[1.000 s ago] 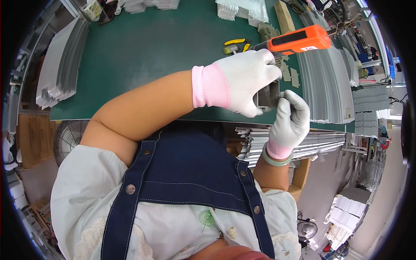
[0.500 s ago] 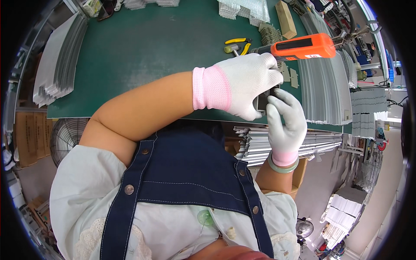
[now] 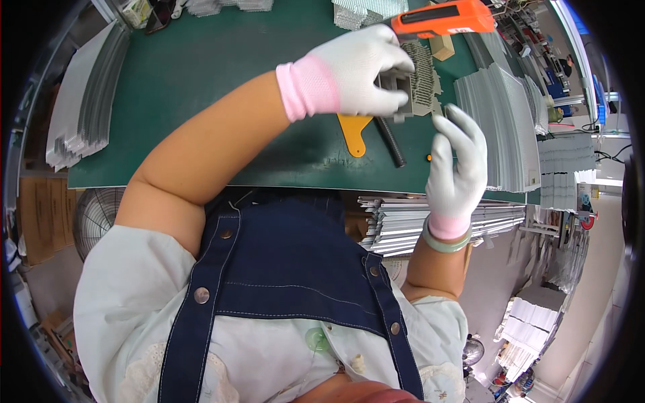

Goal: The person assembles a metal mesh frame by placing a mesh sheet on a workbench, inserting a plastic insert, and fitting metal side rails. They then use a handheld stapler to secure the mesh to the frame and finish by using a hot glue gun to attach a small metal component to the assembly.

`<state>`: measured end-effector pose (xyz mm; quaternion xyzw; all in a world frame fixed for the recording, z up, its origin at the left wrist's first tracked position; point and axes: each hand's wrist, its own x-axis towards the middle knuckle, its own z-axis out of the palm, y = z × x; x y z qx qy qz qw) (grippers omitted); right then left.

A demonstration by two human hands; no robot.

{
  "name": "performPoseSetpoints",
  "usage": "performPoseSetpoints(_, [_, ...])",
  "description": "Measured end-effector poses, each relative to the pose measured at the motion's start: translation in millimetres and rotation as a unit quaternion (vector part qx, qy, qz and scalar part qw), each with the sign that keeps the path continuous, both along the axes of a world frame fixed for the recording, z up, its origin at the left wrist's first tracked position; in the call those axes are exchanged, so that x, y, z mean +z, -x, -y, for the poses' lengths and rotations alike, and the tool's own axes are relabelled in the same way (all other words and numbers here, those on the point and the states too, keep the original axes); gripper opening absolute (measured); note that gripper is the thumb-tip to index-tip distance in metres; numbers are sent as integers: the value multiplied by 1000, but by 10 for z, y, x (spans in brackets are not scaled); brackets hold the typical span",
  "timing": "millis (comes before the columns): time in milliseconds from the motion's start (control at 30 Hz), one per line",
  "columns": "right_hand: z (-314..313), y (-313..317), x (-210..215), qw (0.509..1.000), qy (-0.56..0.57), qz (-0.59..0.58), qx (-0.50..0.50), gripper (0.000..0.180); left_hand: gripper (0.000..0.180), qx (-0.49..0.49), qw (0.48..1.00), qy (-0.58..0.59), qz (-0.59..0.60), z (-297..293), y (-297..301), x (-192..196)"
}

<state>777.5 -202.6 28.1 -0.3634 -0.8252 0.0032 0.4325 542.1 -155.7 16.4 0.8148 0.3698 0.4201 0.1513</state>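
Gripping the grey part [image 3: 396, 82] over the green bench [image 3: 222, 87]: left hand [image 3: 363, 70], thumb opposite curved fingers. Right hand [image 3: 459, 158] well apart, fingers half-curled; can't tell if they pinch anything. I'd keep that hold steady, opening unblocked. Orange driver [image 3: 443, 20] crowds left knuckles; toothed grey pieces [image 3: 423, 77] just beside; black rod [image 3: 390, 142] nearer the wearer.

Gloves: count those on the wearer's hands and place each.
2: one glove on the left hand, over the table; the other on the right hand, beside the grey stack. Both show.
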Motion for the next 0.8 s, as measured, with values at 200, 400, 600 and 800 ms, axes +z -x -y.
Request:
performPoseSetpoints(200, [-268,80,-67,990,127,9,62,19,73,-28,1000,-9,-10,214,-104,-27])
performPoseSetpoints(400, [-322,-38,-128,974,42,221,-4,23,73,-9,998,-37,-57,300,-292,-269])
performPoseSetpoints(600, [-346,-123,-215,956,120,259,66,20,66,-24,995,-43,-84,390,-417,-440])
performPoseSetpoints(800, [-318,-93,-228,965,120,212,96,15,67,-10,995,-57,-84,407,-402,-466])
